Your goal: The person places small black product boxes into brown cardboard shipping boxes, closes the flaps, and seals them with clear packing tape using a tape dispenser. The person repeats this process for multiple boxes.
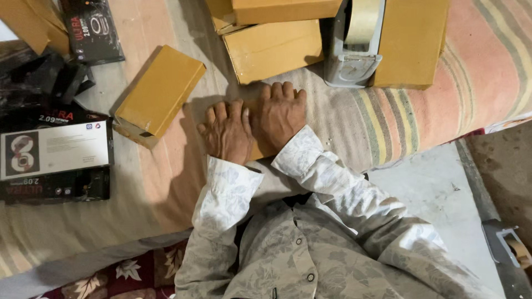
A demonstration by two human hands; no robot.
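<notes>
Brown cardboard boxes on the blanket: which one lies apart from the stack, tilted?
The brown box left of the hands, lying alone and askew; the other boxes crowd together by the grey tape dispenser at the top.

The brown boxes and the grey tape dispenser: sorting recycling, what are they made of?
The brown boxes look like matte cardboard: flat panels, folded edges. The tape dispenser looks like moulded grey plastic with a smooth, dull shell. Both hands press on another box, mostly hidden.

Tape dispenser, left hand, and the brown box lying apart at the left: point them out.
tape dispenser [354, 52], head view, grey body below the roll
left hand [227, 133], head view, back of hand
brown box [160, 88], head view, top face
</notes>
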